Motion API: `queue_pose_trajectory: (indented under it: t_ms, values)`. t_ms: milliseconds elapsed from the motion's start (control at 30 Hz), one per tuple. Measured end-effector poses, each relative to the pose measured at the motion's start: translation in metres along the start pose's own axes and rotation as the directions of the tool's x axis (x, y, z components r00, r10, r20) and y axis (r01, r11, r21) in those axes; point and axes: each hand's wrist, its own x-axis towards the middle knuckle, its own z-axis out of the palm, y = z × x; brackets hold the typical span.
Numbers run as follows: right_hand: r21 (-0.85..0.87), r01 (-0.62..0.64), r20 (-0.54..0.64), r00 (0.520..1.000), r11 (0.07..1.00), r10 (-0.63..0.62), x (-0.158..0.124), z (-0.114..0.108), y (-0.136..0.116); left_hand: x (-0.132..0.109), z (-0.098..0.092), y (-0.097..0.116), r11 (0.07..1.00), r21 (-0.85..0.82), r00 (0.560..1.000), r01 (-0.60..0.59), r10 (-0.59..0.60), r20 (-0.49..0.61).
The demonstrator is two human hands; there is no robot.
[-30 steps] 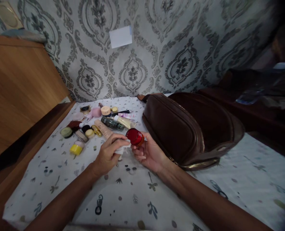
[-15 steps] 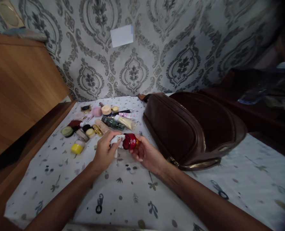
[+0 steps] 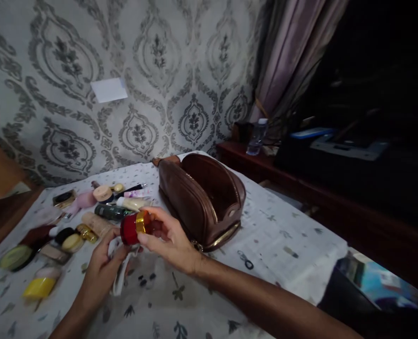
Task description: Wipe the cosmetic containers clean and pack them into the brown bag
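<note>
A small red jar (image 3: 128, 230) with a shiny gold band at its lid is gripped by my right hand (image 3: 171, 240), fingers and thumb around the gold end. My left hand (image 3: 104, 263) is closed on a crumpled white cloth (image 3: 121, 273), which hangs below its fingers. The left fingertips also touch the base of the jar. Just beyond the hands lie cosmetics: a dark green bottle (image 3: 110, 212), a cream tube (image 3: 134, 203) and a beige tube (image 3: 96, 223). The open brown leather bag (image 3: 187, 207) stands to the right of the jar.
More cosmetics spread leftward, among them a yellow jar (image 3: 39, 287) and a round green container (image 3: 15, 258). A wooden cabinet (image 3: 0, 174) borders the left side. Behind the bag, a dark red table (image 3: 237, 153) carries a water bottle (image 3: 257, 137).
The view has swung to the right, showing more of the bag's opening and the side table. The jar has turned, so its gold band now shows more, and the cloth hangs lower.
</note>
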Motion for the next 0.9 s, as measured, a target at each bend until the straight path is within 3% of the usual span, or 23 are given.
queue_pose_trajectory:
  t_ms: [100, 200, 233, 333, 400, 500, 633, 733, 800, 900]
  values:
    - [-0.095, 0.174, -0.023, 0.984, 0.98, -0.177, -0.008, -0.019, -0.041, -0.011, 0.017, 0.021, 0.988, 0.1, 0.99, -0.12, 0.112, 0.081]
    - [-0.14, 0.267, -0.108, 0.953, 0.954, -0.283, -0.008, -0.046, -0.081, -0.023, 0.047, 0.057, 0.967, 0.147, 0.955, -0.208, 0.168, 0.245]
    - [-0.175, 0.288, -0.137, 0.94, 0.942, -0.312, -0.007, -0.056, -0.092, -0.025, 0.059, 0.069, 0.962, 0.127, 0.928, -0.24, 0.189, 0.32]
    - [-0.319, 0.259, -0.175, 0.929, 0.912, -0.326, 0.0, -0.086, -0.115, -0.023, 0.099, 0.098, 0.94, 0.042, 0.775, -0.339, 0.254, 0.578]
    - [-0.434, 0.178, -0.153, 0.952, 0.883, -0.267, 0.002, -0.104, -0.124, -0.017, 0.123, 0.107, 0.914, 0.062, 0.749, -0.401, 0.288, 0.597]
    - [-0.65, 0.086, -0.062, 0.984, 0.755, -0.166, 0.003, -0.127, -0.133, -0.009, 0.147, 0.107, 0.871, 0.166, 0.773, -0.463, 0.305, 0.557]
    - [-0.899, 0.088, 0.1, 0.995, 0.428, 0.006, 0.0, -0.143, -0.146, -0.007, 0.157, 0.096, 0.819, 0.189, 0.714, -0.542, 0.33, 0.617]
    - [-0.965, 0.137, 0.181, 0.966, 0.225, 0.187, 0.003, -0.144, -0.157, -0.008, 0.158, 0.083, 0.776, 0.225, 0.676, -0.589, 0.32, 0.663]
    - [-0.973, 0.16, 0.206, 0.928, 0.167, 0.309, 0.007, -0.142, -0.161, -0.009, 0.159, 0.074, 0.76, 0.243, 0.665, -0.603, 0.311, 0.679]
    - [-0.967, 0.148, 0.221, 0.891, 0.206, 0.397, 0.015, -0.139, -0.158, -0.01, 0.163, 0.062, 0.747, 0.238, 0.656, -0.62, 0.328, 0.68]
